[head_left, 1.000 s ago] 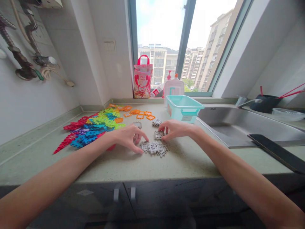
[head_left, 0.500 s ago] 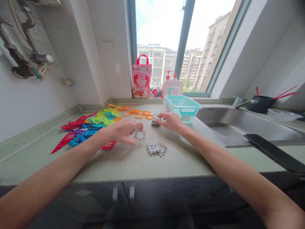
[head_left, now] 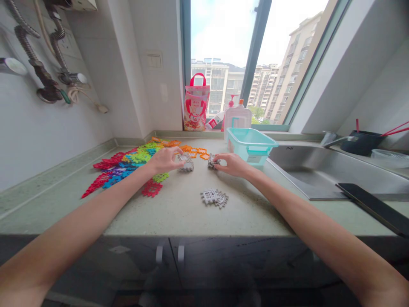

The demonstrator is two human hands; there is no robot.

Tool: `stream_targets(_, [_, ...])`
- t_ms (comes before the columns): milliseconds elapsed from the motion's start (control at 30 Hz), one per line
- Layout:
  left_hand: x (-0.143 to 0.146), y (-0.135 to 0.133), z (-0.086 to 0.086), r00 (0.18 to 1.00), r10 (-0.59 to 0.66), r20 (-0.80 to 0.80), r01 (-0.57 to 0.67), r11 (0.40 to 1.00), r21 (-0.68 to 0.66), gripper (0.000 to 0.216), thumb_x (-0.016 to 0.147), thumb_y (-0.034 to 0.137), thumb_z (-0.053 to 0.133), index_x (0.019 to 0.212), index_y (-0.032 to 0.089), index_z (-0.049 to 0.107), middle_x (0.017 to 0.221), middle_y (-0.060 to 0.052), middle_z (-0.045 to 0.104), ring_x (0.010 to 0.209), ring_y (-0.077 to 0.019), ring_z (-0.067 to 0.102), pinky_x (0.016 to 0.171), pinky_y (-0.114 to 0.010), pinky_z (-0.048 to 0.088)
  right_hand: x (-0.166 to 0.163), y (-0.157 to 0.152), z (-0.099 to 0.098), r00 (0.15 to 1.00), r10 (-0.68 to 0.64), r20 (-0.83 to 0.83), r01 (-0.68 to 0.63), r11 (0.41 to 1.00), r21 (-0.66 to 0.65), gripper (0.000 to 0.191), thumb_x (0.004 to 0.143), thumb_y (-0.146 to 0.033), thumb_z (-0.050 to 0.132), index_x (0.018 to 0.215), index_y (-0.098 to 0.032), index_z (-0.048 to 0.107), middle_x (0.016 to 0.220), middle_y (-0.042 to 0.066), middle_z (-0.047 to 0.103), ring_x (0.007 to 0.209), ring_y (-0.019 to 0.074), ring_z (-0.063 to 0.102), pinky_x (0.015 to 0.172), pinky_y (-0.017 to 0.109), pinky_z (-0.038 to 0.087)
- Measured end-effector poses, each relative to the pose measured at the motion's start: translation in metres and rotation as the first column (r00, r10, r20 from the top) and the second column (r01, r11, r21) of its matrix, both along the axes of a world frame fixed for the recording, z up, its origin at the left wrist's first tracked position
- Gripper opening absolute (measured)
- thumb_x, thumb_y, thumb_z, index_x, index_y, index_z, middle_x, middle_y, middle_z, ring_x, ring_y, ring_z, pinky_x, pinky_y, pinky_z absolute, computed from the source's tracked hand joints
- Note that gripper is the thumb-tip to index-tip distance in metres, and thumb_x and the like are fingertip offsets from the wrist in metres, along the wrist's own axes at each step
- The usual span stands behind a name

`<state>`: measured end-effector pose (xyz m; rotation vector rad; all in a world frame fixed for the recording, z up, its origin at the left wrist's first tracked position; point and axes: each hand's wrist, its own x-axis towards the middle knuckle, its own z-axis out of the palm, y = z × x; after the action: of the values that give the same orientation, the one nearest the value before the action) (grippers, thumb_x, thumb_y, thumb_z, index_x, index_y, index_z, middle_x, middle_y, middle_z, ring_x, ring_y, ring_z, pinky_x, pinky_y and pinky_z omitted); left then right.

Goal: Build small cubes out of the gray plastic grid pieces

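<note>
Head view: the left hand [head_left: 164,160] has its grip pinched on a grey piece [head_left: 184,157] over a small stack [head_left: 188,167]; the right hand [head_left: 234,164] grips a grey pile [head_left: 211,161] on the bench [head_left: 153,219]. Stacking seems in hand; the next move likely calls for squaring edges before release.

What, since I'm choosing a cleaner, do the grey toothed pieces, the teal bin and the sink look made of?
Grey toothed pieces: probably matte plastic, judging by their thin, molded-looking teeth. Teal bin: likely smooth plastic, slightly glossy, with a molded-looking rim. Sink: apparently satin stainless steel, from its silvery, soft reflections.
</note>
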<state>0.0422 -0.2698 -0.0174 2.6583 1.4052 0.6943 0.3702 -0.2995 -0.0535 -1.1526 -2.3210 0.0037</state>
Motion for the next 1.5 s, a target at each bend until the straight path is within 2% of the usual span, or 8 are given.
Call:
stream_targets(167, [0.0, 0.007, -0.01, 0.994, -0.088, -0.063, 0.079, 0.989, -0.128, 0.049, 0.085, 0.057, 0.067, 0.119, 0.023, 0.072, 0.057, 0.005, 0.056, 0.054, -0.0177, 0.055, 0.059, -0.03, 0.031, -0.003, -0.002, 0.001, 0.999, 0.033, -0.01, -0.033, 0.999, 0.006, 0.017, 0.093, -0.023, 0.07, 0.109, -0.024, 0.076, 0.117, 0.007, 0.08, 0.108, 0.0263, 0.075, 0.097, 0.041, 0.056])
stream_targets(300, [-0.002, 0.008, -0.01, 0.995, -0.064, -0.072, 0.056, 0.992, -0.11, 0.06, 0.083, 0.064, 0.069, 0.128, 0.024, 0.07, 0.06, 0.004, 0.06, 0.058, -0.0191, 0.058, 0.059, -0.031, 0.032, -0.002, 0.001, 0.0, 0.998, 0.03, -0.058, -0.026, 0.997, 0.066, 0.013, 0.091, -0.025, 0.073, 0.104, -0.024, 0.073, 0.116, 0.007, 0.079, 0.109, 0.0267, 0.074, 0.099, 0.042, 0.055])
stream_targets(533, [-0.003, 0.008, -0.01, 0.995, -0.023, -0.1, 0.02, 0.999, -0.03, 0.068, 0.084, 0.07, 0.067, 0.133, 0.023, 0.069, 0.073, 0.0, 0.069, 0.066, -0.0206, 0.063, 0.063, -0.032, 0.036, 0.002, 0.008, -0.002, 0.957, -0.145, -0.252, 0.177, 0.978, 0.109, 0.057, 0.086, -0.03, 0.078, 0.141, -0.021, 0.061, 0.124, 0.011, 0.077, 0.113, 0.0278, 0.073, 0.096, 0.043, 0.059])
stream_targets(700, [-0.001, 0.007, -0.013, 0.996, -0.059, -0.072, 0.056, 0.998, -0.041, 0.07, 0.083, 0.069, 0.068, 0.135, 0.021, 0.068, 0.105, -0.008, 0.077, 0.088, -0.0255, 0.071, 0.074, -0.034, 0.047, 0.002, 0.004, -0.003, 0.977, -0.207, -0.057, 0.209, 0.978, 0.015, 0.031, 0.096, -0.04, 0.07, 0.121, -0.023, 0.077, 0.123, 0.01, 0.079, 0.111, 0.0316, 0.075, 0.1, 0.047, 0.057])
stream_targets(833, [-0.003, 0.011, -0.019, 0.991, -0.127, -0.04, 0.124, 0.989, -0.085, 0.079, 0.077, 0.068, 0.075, 0.141, 0.022, 0.064, 0.133, -0.011, 0.071, 0.107, -0.0293, 0.071, 0.089, -0.038, 0.052, 0.002, 0.001, -0.002, 0.981, -0.192, 0.006, 0.192, 0.979, -0.063, 0.028, 0.097, -0.039, 0.07, 0.119, -0.026, 0.079, 0.117, 0.007, 0.081, 0.102, 0.0296, 0.077, 0.093, 0.044, 0.058])
stream_targets(1100, [-0.007, 0.019, -0.028, 0.988, -0.153, -0.002, 0.151, 0.978, -0.141, 0.077, 0.077, 0.063, 0.077, 0.143, 0.025, 0.064, 0.128, -0.011, 0.075, 0.115, -0.0305, 0.071, 0.097, -0.038, 0.054, 0.002, 0.0, 0.002, 0.996, -0.092, -0.003, 0.092, 0.996, -0.009, 0.027, 0.098, -0.039, 0.068, 0.119, -0.026, 0.079, 0.124, 0.007, 0.079, 0.114, 0.0279, 0.074, 0.104, 0.044, 0.055])
stream_targets(1333, [-0.006, 0.018, -0.026, 0.986, -0.164, -0.021, 0.159, 0.976, -0.148, 0.076, 0.078, 0.064, 0.075, 0.142, 0.025, 0.064, 0.134, -0.01, 0.073, 0.117, -0.0306, 0.071, 0.1, -0.038, 0.053, 0.011, 0.021, -0.016, 0.962, -0.163, -0.22, 0.112, 0.967, -0.227, 0.042, 0.108, -0.035, 0.05, 0.145, -0.023, 0.064, 0.153, 0.011, 0.061, 0.142, 0.0279, 0.058, 0.121, 0.05, 0.044])
stream_targets(1500, [-0.006, 0.017, -0.024, 0.982, -0.187, -0.02, 0.183, 0.973, -0.143, 0.07, 0.08, 0.063, 0.074, 0.139, 0.025, 0.068, 0.138, -0.009, 0.072, 0.118, -0.0303, 0.07, 0.1, -0.037, 0.053, 0.009, 0.032, -0.023, 0.946, -0.166, -0.277, 0.088, 0.958, -0.271, 0.034, 0.106, -0.033, 0.052, 0.131, -0.024, 0.074, 0.142, 0.01, 0.07, 0.133, 0.0281, 0.065, 0.119, 0.052, 0.046])
